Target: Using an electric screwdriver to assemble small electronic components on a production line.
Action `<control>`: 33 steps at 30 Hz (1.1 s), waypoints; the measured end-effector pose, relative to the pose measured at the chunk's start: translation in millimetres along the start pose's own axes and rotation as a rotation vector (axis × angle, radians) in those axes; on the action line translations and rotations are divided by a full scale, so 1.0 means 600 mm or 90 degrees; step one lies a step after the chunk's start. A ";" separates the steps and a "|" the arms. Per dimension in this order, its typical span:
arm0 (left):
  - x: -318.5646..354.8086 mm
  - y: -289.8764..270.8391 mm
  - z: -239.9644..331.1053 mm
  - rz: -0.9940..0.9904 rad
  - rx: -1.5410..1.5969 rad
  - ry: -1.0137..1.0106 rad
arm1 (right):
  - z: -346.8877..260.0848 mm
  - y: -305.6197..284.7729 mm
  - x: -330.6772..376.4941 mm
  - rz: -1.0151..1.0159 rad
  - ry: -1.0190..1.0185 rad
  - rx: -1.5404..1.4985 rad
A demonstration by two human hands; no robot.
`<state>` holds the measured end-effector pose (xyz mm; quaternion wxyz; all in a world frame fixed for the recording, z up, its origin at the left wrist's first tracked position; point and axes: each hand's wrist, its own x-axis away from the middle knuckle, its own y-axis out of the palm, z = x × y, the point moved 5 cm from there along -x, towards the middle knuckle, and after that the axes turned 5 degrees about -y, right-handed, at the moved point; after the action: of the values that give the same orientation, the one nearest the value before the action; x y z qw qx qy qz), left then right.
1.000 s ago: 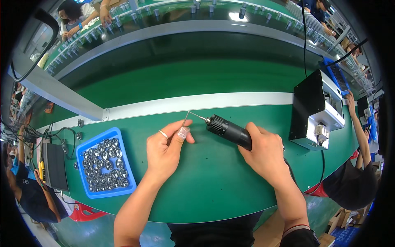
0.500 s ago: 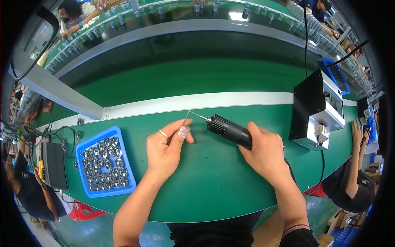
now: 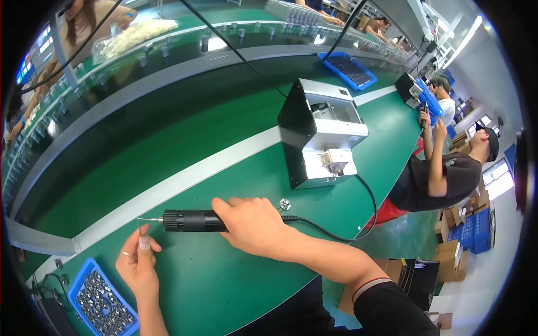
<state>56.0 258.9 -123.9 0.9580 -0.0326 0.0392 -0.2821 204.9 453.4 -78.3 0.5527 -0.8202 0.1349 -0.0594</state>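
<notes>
My right hand (image 3: pixel 255 227) is wrapped round a black electric screwdriver (image 3: pixel 193 220), held level over the green bench with its thin bit pointing left. My left hand (image 3: pixel 139 274) pinches a thin metal pin (image 3: pixel 139 225) upright between thumb and fingers; clear film covers the thumb tip. In the picture the bit's end meets the top of the pin; I cannot tell whether they touch. Beside my left hand, a blue tray (image 3: pixel 77 281) holds several small shiny round metal parts. Another shiny part (image 3: pixel 285 204) lies just beyond my right wrist.
A black and silver machine (image 3: pixel 336 131) stands on the bench beyond my right hand. The screwdriver's black cord (image 3: pixel 319 228) runs right. A second blue tray (image 3: pixel 347 70) lies farther back. Co-workers sit at the right (image 3: pixel 448 179) and across a line of grey cylinders.
The view has swung to the right, so the hands and tray appear farther left and the machine nearer the middle. Both hands keep their holds, the bit still at the pin's top.
</notes>
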 end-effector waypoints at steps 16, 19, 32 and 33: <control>-0.002 0.005 0.022 0.004 -0.091 -0.064 | 0.002 -0.012 0.013 0.128 -0.017 -0.010; 0.002 0.000 0.031 -0.007 -0.063 -0.056 | -0.011 -0.007 0.009 0.130 -0.030 0.001; 0.012 -0.007 0.045 -0.012 -0.063 -0.027 | -0.025 -0.003 0.002 0.095 -0.043 0.034; 0.010 -0.005 0.042 -0.016 -0.056 -0.017 | -0.023 -0.003 0.003 0.093 -0.040 0.037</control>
<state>61.7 254.1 -99.2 0.9524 -0.0792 0.0388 -0.2918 203.4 441.2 -71.7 0.5832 -0.7931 0.1757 0.0029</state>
